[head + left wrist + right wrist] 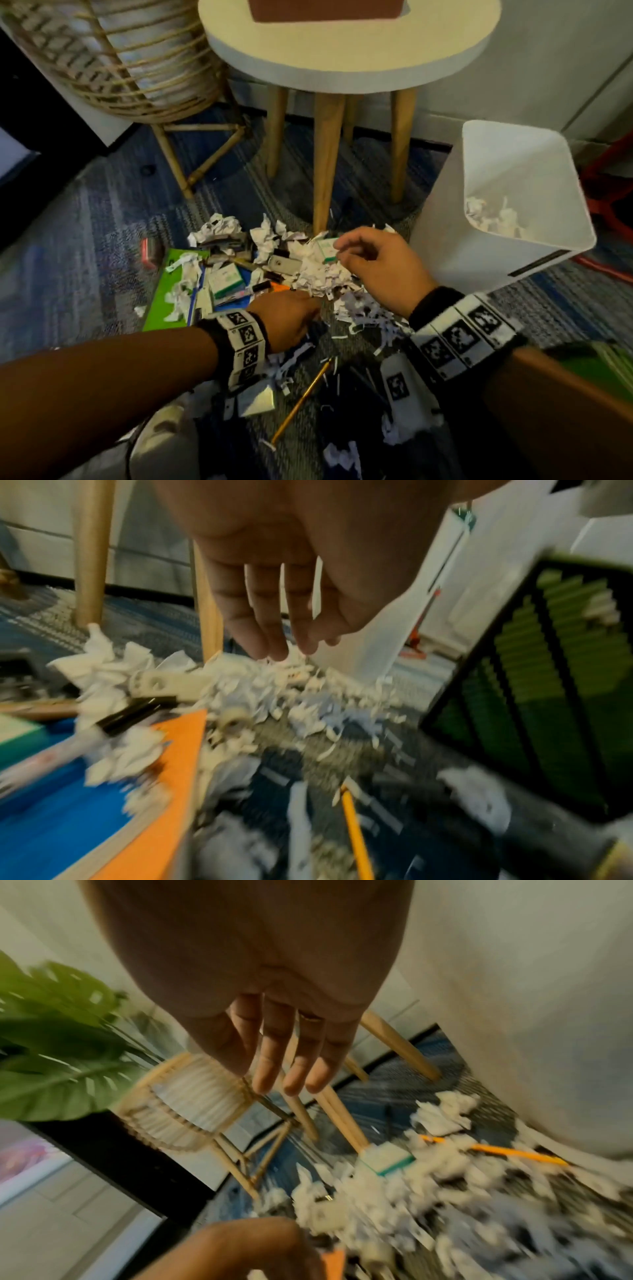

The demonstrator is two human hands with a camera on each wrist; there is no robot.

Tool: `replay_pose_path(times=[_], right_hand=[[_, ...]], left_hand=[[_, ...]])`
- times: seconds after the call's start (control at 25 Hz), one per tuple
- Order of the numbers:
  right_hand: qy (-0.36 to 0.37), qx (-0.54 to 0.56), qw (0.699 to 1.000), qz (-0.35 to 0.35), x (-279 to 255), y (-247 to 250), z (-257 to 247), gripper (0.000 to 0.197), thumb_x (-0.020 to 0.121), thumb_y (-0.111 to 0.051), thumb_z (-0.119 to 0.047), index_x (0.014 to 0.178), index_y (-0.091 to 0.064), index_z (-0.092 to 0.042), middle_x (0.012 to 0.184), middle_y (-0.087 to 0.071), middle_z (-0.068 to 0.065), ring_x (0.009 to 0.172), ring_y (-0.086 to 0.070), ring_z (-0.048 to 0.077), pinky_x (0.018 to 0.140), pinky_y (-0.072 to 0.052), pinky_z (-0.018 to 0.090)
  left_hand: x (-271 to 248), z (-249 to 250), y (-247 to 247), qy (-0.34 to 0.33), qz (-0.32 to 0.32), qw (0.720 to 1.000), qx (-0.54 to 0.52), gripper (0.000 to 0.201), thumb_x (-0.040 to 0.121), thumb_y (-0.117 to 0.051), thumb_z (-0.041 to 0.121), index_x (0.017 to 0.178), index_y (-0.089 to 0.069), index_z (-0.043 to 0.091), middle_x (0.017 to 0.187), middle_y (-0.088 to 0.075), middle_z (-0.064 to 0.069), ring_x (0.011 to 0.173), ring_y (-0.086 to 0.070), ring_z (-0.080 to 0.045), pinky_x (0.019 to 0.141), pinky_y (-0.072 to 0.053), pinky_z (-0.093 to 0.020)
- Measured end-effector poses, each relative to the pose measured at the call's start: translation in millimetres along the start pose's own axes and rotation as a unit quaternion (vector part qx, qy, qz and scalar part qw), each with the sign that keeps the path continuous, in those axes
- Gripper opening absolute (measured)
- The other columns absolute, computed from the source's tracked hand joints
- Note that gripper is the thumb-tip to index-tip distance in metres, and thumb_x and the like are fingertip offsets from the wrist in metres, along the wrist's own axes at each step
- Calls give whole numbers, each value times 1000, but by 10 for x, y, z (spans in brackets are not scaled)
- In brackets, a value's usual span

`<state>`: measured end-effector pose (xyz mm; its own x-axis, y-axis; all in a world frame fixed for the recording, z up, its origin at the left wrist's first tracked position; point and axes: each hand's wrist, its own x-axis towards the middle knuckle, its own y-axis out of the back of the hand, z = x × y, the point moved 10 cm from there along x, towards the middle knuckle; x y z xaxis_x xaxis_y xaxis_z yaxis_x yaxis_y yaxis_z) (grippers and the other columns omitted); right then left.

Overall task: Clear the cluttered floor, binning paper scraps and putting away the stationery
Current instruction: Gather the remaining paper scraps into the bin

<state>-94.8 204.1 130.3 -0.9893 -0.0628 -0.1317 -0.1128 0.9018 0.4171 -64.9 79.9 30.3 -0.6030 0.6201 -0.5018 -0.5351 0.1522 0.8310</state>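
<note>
A heap of white paper scraps point(318, 274) lies on the blue carpet, mixed with stationery: small green-and-white boxes point(226, 279), a yellow pencil point(301, 401), an orange notebook point(178, 777) and a black pen point(133, 715). My left hand point(313, 303) reaches low into the heap's near edge, fingers point(274, 631) straight and empty, tips just above the scraps. Higher up, my right hand point(342, 246) hovers over another green-and-white box point(325, 250) with its fingers point(284, 1069) extended and holding nothing. The white bin point(507, 205) stands to the right with crumpled paper in it.
A round white side table on wooden legs point(329, 161) stands just behind the heap, and a rattan stand point(120, 68) is at the back left. A green mesh basket point(548, 696) sits at my right. A green folder point(161, 294) lies left of the heap.
</note>
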Motion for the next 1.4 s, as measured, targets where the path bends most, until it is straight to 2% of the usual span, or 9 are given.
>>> replay_pose_path(times=[0.24,0.36,0.48,0.64,0.84,1.0,1.12,1.28,1.4], right_hand=[[-156,-174,968,-96,107,-788,1463,20,83,-66,-15,100,-61,-26,112,-62,1,101,-58,23,78,-43,26],[-166,-293,932,-137,135,-1034,1936,56,79,-72,-29,127,-46,-39,152,-27,3,139,-29,31,105,-37,39],[-158,-385,898,-144,153,-1138,2183,86,77,-74,-41,143,-19,-53,159,7,-3,145,-4,39,112,-27,53],[-178,-446,850,-217,20,-1220,2564,79,81,-66,-49,145,-19,-46,154,-10,7,140,-18,41,106,-36,51],[-153,-375,899,-167,136,-975,2367,19,84,-63,-13,102,-65,-14,121,-53,11,109,-56,31,83,-43,29],[-108,-358,926,-60,350,-743,1959,10,83,-58,-6,89,-64,-12,96,-57,14,87,-58,35,67,-40,30],[-26,-368,927,-69,592,-929,1617,29,78,-51,-1,98,-51,-22,107,-45,10,88,-51,29,68,-45,36],[-75,-275,948,-141,765,-1402,1877,73,81,-72,-25,144,-35,-31,145,-40,11,118,-48,26,96,-49,48],[-61,-339,908,-239,603,-1453,1785,58,92,-56,-5,145,-35,-18,155,-26,9,136,-38,28,107,-39,37]], left_hand=[[106,-473,-635,41,-73,996,44,45,96,-48,26,139,-36,20,131,-44,-10,116,-47,-33,80,-49,-41],[165,-303,-1040,-24,-101,994,29,71,92,-54,40,149,-14,34,152,-21,-16,133,-31,-39,95,-46,-49],[198,-160,-1377,-57,-127,988,73,71,93,-55,34,151,-13,37,158,-2,-18,141,-13,-43,102,-36,-54],[298,-402,-1695,-22,-157,983,89,62,93,-50,35,149,-24,28,154,-11,-18,137,-22,-44,99,-40,-51],[379,-462,-1585,-85,-194,968,133,43,101,-39,24,142,-39,12,147,-31,-21,133,-33,-40,104,-36,-49],[433,-357,-1394,-126,-197,968,94,37,98,-49,16,132,-51,3,132,-52,-21,123,-48,-36,100,-38,-47],[433,-382,-1291,-114,-182,975,56,32,93,-52,7,124,-58,5,129,-50,-18,114,-54,-35,90,-44,-42],[407,-422,-1131,-86,-110,990,-23,33,89,-54,10,122,-56,6,123,-51,-17,112,-52,-33,83,-40,-35],[365,-432,-917,-66,-59,994,-69,30,90,-55,17,118,-53,7,108,-60,-16,100,-57,-32,70,-37,-31]])
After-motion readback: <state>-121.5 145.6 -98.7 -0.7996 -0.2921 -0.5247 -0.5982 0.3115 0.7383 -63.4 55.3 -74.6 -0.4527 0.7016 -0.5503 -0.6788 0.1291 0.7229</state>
